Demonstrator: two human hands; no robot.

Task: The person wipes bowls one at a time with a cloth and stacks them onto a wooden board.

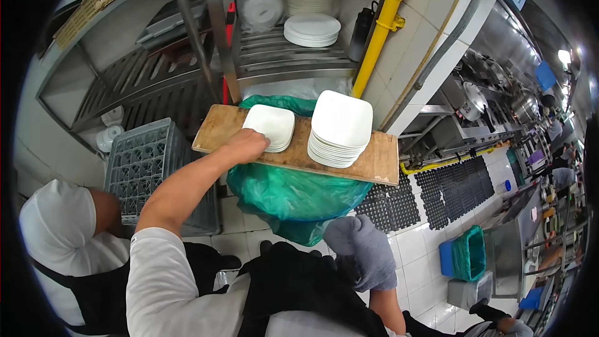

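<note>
A wooden board (387,161) lies across a bin lined with a green bag (281,193). On it stand a shorter stack of small square white plates (272,122) and, to its right, a taller stack of larger ones (342,120). My left hand (249,145) grips the near left edge of the small stack, fingers closed and partly hidden. A grey cloth (363,251) covers my right hand below the board; its fingers are out of sight.
Grey glass racks (140,162) stand at the left, beside a person in a white head covering (59,218). Behind the board, a metal shelf (293,56) holds round white plates (312,28) near a yellow pipe (382,31). Black mats (452,190) lie at the right.
</note>
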